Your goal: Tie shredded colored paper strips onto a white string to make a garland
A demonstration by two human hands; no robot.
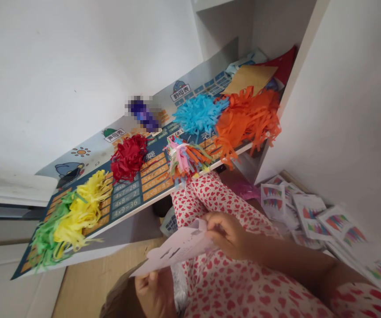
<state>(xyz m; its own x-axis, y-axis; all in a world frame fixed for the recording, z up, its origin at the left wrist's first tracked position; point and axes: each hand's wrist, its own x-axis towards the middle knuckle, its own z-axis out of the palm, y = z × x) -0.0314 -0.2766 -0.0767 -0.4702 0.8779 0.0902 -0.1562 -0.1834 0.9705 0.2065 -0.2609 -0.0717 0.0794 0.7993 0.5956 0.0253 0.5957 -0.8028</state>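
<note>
A pale pinkish-white printed sheet of paper, slightly curled at its upper edge, stretches between my two hands over my lap. My right hand pinches its upper right corner, fingers closed. My left hand grips the lower left edge with the thumb on top; part of that hand is hidden. Just beyond, a bundle of multicoloured paper strips, bound with a pale tie, lies at the desk's near edge. Neither hand touches it.
On the chart-covered desk lie green strips, yellow strips, red strips, blue strips and orange strips. A blurred purple item sits behind. Several printed packets lie at right, beside a white panel.
</note>
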